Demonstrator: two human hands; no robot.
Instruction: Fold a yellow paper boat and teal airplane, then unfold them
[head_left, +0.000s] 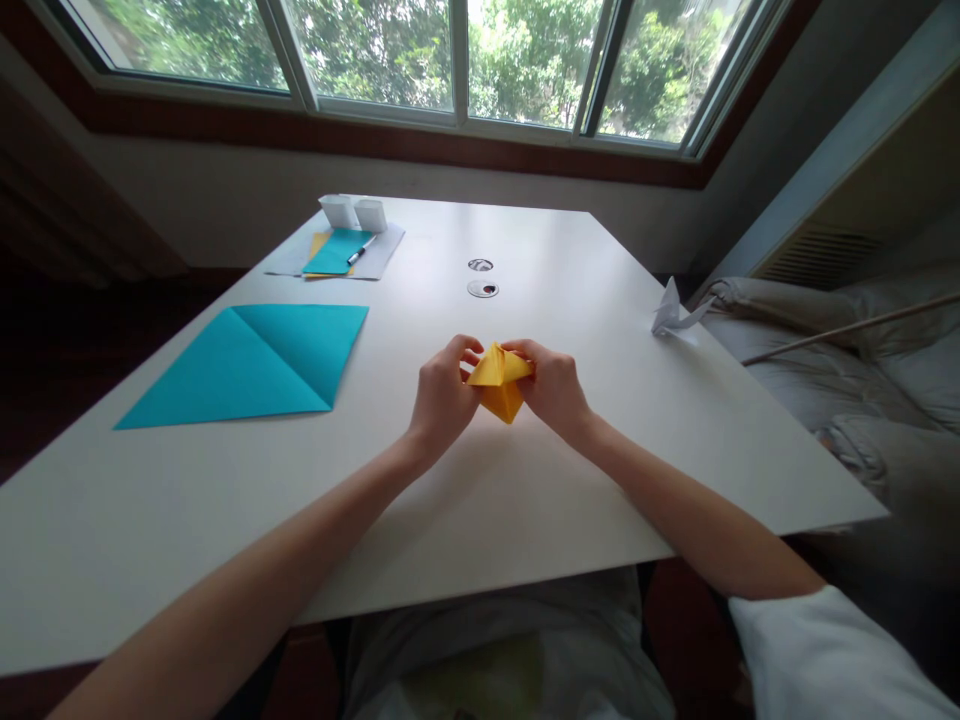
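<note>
Between my two hands is a small folded piece of yellow origami paper (501, 385), raised over the middle of the white table (480, 520). Its upper flaps spread to both sides and a point faces down toward me. My left hand (448, 385) pinches its left side, fingers curled. On the right edge, my right hand (553, 385) grips with thumb and fingers closed; some fingertips are hidden behind the paper. To the left lies a large teal sheet of paper (262, 360) with a diagonal crease.
A white folded paper crane (671, 310) stands near the right table edge. At the back left are two white paper boxes (370, 215), stacked sheets (330, 252) and a pen (361, 250). Two round discs (482, 289) lie beyond my hands. Grey cushions (825, 330) adjoin the table's right side.
</note>
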